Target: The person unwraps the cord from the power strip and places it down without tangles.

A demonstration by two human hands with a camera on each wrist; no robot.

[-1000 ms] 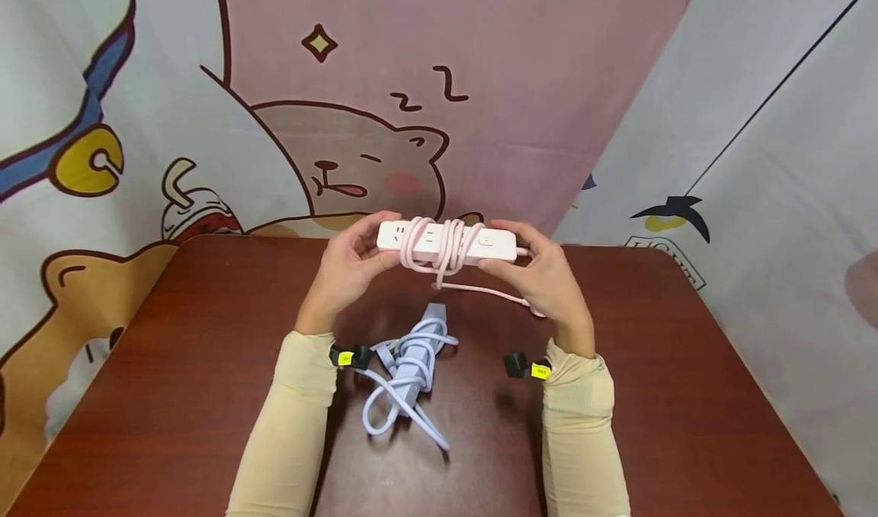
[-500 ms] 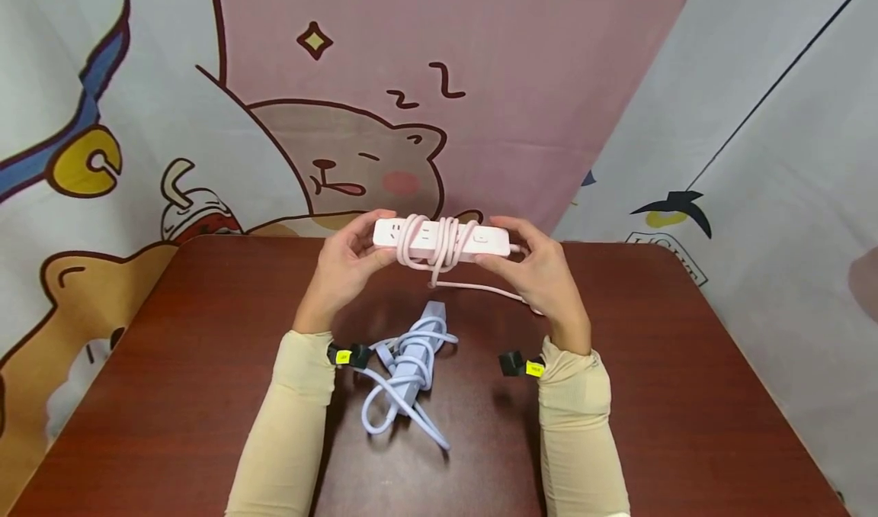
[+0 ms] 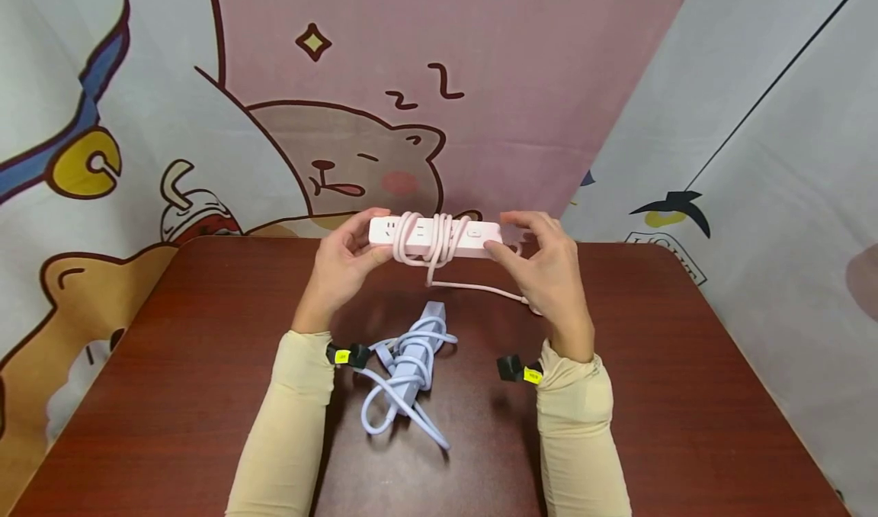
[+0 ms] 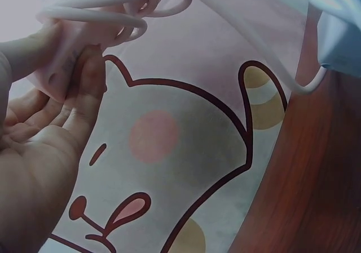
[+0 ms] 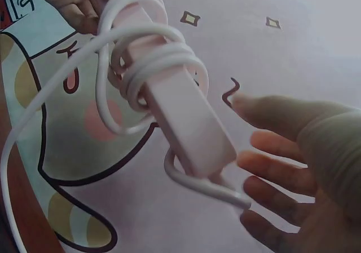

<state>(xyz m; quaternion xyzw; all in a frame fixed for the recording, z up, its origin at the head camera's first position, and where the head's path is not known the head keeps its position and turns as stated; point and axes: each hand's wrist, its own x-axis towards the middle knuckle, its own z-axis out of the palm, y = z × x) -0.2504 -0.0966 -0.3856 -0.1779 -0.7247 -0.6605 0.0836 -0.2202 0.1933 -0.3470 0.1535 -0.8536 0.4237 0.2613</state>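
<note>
A pink power strip (image 3: 485, 232), its own cord (image 3: 439, 242) looped around its middle, is held up over the far side of the table. My left hand (image 3: 339, 269) pinches its left end between thumb and fingers, as the left wrist view also shows. At the other end, my right hand (image 3: 549, 273) is spread with the fingers relaxed; in the right wrist view its thumb (image 5: 271, 115) stands off the strip and its fingertips are right at the end where the cord comes out. On the table between the forearms lies a blue power strip (image 3: 411, 368) with its cord wound around it.
The dark wooden table (image 3: 206, 380) reaches back to a printed fabric curtain (image 3: 549, 82). The pink cord's tail runs right to a plug (image 3: 536, 311), partly hidden behind the right hand. Both wrists carry small black cameras (image 3: 509, 367).
The pink power strip has shifted slightly left and up in the left hand. My right hand has loosened from its right end, with the fingers spreading.
</note>
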